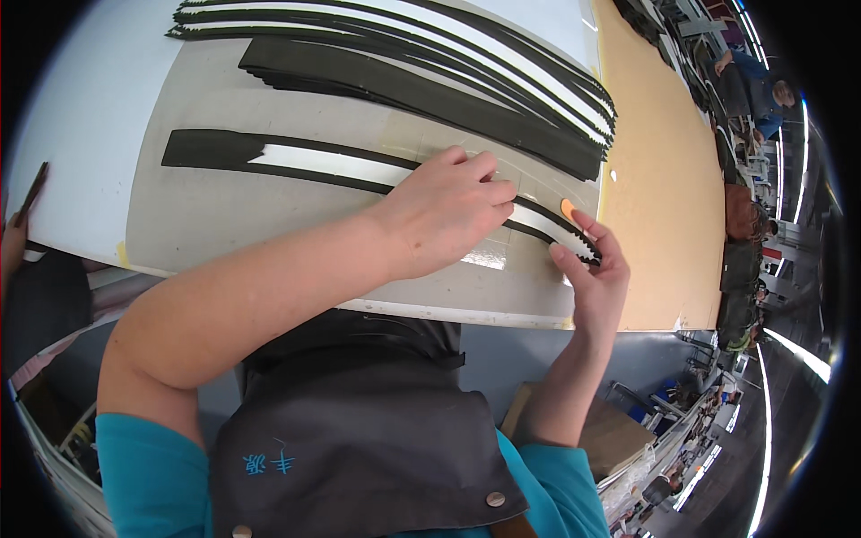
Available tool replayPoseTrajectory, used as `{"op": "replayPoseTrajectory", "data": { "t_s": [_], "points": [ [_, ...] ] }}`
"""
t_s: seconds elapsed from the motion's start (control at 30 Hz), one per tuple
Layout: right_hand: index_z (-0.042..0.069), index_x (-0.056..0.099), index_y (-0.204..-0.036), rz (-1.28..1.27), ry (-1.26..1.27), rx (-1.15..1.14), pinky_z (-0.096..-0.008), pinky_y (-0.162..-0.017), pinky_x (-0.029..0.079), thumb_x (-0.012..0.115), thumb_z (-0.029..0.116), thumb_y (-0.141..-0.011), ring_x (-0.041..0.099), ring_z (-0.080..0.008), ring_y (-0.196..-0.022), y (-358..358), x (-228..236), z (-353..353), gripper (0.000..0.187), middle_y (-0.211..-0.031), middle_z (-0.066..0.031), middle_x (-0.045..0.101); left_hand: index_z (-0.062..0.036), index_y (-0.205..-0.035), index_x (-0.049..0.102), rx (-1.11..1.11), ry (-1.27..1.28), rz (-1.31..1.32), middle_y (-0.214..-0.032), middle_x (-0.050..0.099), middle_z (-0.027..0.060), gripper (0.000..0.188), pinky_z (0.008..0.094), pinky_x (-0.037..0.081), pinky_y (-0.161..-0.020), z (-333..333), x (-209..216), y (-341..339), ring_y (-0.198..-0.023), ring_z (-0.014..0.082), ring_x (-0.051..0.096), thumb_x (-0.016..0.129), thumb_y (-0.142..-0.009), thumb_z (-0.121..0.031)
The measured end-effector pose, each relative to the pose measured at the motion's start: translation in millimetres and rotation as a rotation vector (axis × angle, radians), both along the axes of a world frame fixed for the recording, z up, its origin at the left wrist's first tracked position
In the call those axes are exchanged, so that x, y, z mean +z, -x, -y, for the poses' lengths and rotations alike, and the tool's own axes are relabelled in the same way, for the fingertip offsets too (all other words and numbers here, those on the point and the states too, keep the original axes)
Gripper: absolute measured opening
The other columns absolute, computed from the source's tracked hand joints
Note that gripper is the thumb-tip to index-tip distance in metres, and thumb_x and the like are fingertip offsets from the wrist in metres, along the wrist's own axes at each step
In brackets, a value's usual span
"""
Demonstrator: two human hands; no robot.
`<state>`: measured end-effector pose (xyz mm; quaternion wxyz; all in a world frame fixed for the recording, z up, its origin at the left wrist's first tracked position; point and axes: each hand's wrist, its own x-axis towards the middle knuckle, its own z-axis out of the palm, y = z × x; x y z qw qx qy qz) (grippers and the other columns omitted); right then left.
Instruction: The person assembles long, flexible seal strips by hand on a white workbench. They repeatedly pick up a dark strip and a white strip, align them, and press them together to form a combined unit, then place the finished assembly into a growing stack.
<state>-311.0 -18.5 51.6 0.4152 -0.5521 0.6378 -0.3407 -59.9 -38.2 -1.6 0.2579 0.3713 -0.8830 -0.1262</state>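
Far left: another person's hand (13, 255) at the edge of the surface (224, 215), near a thin dark stick (34, 190). Next: long strip (341, 164), black with white middle, laid across the surface from plain black left end, under left hand, to right hand. Just beyond: stack of black strips (395, 92); behind that, pile of black-and-white strips (466, 49). Centre: left hand (448, 211) over strip, fingers bent, close together; cannot tell if pinching or only pressing. Right: right hand (603, 260), thumb and fingers parted around strip's notched end; firmness of grip unclear. Beside forefinger: small orange piece (567, 209).
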Motion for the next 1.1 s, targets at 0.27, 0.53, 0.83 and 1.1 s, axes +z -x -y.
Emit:
{"op": "replayPoseTrajectory", "data": {
  "t_s": [0.27,0.53,0.83,1.1],
  "points": [
    [-0.004,0.073,-0.115,0.204,0.096,-0.091,-0.0224,-0.083,0.052,0.075,0.000,-0.094,0.069,-0.0075,-0.089,-29.1,-37.4,-8.4,0.021,-0.098,-0.0075,0.078,-0.0065,-0.109,0.074,-0.030,0.039,-0.004,-0.111,0.069,-0.0030,0.029,0.0341,0.046,-0.091,5.7,-3.9,-2.7,-0.106,0.0194,0.057,0.064,-0.082,-0.007],
    [-0.001,0.078,-0.097,-0.178,0.302,-0.021,-0.0222,-0.078,0.051,0.076,0.002,-0.093,0.068,-0.0051,-0.082,-61.1,-30.3,-5.3,0.006,-0.088,-0.0043,0.079,-0.0100,-0.106,0.076,-0.038,0.013,-0.062,-0.111,0.069,-0.0051,0.027,0.0341,0.046,-0.093,8.3,-8.6,-2.6,-0.106,0.0190,0.057,0.066,-0.081,-0.009],
    [0.009,0.081,-0.102,-0.598,0.574,0.112,-0.0343,-0.090,0.045,0.079,0.005,-0.088,0.065,-0.0196,-0.088,-59.7,-41.1,-13.8,0.015,-0.091,-0.0051,0.074,-0.0093,-0.098,0.080,-0.044,-0.158,-0.278,-0.107,0.070,-0.0018,0.018,0.0344,0.053,-0.090,15.6,-16.6,-1.0,-0.105,0.0215,0.059,0.071,-0.083,-0.012],
    [0.007,0.074,-0.124,-0.847,0.707,0.323,-0.0419,-0.100,0.041,0.073,0.004,-0.087,0.066,-0.0267,-0.108,-58.6,-35.9,-19.0,0.038,-0.118,-0.0062,0.076,-0.0066,-0.113,0.074,0.059,-0.444,-0.455,-0.110,0.067,0.0076,0.035,0.0371,0.054,-0.087,14.8,-3.3,-4.1,-0.101,0.0258,0.062,0.081,-0.079,-0.009]
  ]
}}
